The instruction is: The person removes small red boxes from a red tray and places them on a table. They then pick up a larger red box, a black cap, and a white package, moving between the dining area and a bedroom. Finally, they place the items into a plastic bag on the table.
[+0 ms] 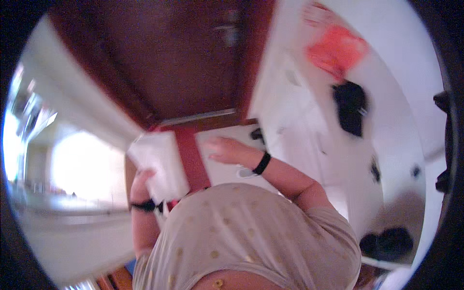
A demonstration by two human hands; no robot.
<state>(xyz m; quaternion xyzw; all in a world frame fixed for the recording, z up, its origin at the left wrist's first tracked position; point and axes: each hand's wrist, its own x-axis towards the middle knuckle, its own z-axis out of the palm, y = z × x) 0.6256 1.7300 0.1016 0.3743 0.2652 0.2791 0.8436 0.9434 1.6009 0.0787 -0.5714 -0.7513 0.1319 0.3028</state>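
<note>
My left hand (pixel 142 185) grips the side of a white, flat-sided object (pixel 165 165), perhaps a box or a stack of sheets; blur hides which. It is held at my left, in front of my waist. My right hand (pixel 232 150), with a black band at the wrist, reaches forward over the pale floor. Its fingers are blurred but look apart, and I see nothing in them. Ahead stands a dark red-brown door (pixel 174 61) with a metal handle (pixel 228 29).
Below the white object lies a red mat (pixel 192 156). A small dark object (pixel 257 134) is on the floor near the door frame. On the right wall hang a bright red item (pixel 337 49) and a black bag or garment (pixel 349 108). To the left is a bright window (pixel 87 166).
</note>
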